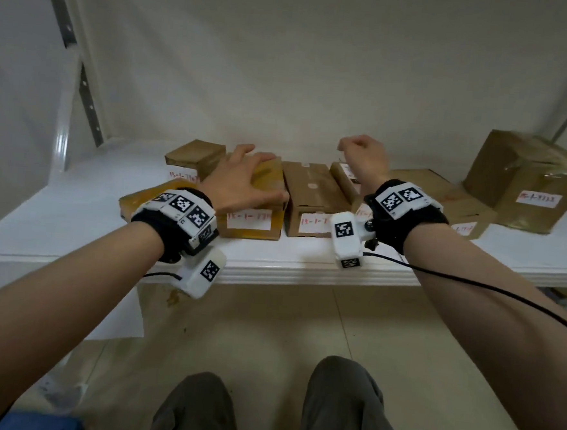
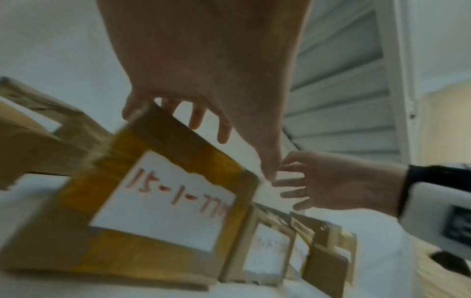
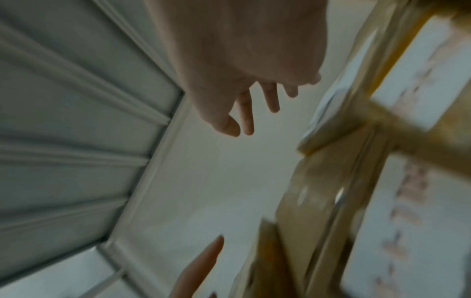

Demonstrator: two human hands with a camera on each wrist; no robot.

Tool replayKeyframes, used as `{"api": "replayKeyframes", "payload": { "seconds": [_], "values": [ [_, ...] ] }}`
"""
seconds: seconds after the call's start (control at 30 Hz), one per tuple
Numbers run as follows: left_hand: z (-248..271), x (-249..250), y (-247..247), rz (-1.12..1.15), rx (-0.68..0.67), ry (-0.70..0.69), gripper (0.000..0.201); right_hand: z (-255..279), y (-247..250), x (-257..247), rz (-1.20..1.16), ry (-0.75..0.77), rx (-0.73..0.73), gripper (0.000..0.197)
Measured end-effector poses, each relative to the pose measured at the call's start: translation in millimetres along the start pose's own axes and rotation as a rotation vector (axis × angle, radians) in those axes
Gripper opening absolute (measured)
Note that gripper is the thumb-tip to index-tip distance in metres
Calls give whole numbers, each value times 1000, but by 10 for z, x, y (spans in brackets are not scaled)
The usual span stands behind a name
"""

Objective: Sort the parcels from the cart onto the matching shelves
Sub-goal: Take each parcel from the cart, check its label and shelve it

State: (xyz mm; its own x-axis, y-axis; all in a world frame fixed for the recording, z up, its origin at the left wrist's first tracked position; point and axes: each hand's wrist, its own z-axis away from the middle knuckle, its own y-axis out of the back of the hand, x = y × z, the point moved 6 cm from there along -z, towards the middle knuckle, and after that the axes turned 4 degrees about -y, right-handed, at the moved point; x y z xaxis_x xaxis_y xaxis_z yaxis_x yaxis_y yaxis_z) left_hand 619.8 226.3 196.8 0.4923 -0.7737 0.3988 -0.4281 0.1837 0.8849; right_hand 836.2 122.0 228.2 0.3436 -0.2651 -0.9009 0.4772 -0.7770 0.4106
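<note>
- The left hand (image 1: pixel 241 181) lies spread on top of a yellow-taped parcel (image 1: pixel 259 209) at centre frame, fingers straight and flat, curled round nothing; the left wrist view shows the fingertips (image 2: pixel 196 121) at its far top edge.
- The right hand (image 1: pixel 363 156) hangs in the air right of centre, above the row, fingers loosely curled and holding nothing.
- The parcel stands on the white shelf (image 1: pixel 74 213), its white label (image 1: pixel 248 219) in red writing facing forward.
- Just right of it sits a plain brown parcel (image 1: pixel 313 196), then further labelled ones.
- A large taped box (image 1: pixel 526 178) stands at the right edge.
- Grey trouser legs (image 1: pixel 339 406) show at the bottom.
</note>
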Motion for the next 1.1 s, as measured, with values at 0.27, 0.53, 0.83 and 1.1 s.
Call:
{"api": "replayKeyframes", "payload": {
  "seconds": [0.27,0.53,0.83,1.1],
  "values": [
    [-289,213,-451,-397,-218,25,103,-95,1250,1076,223,-350,440,36],
    [-611,212,-548,-406,-196,23,121,-353,708,1229,254,-367,231,58],
    [-1232,38,-549,-433,-64,37,109,-1052,340,1244,289,-304,174,54],
    [-1696,-153,-604,-406,-86,92,111,-1631,156,1234,295,-255,106,50]
  ]
}}
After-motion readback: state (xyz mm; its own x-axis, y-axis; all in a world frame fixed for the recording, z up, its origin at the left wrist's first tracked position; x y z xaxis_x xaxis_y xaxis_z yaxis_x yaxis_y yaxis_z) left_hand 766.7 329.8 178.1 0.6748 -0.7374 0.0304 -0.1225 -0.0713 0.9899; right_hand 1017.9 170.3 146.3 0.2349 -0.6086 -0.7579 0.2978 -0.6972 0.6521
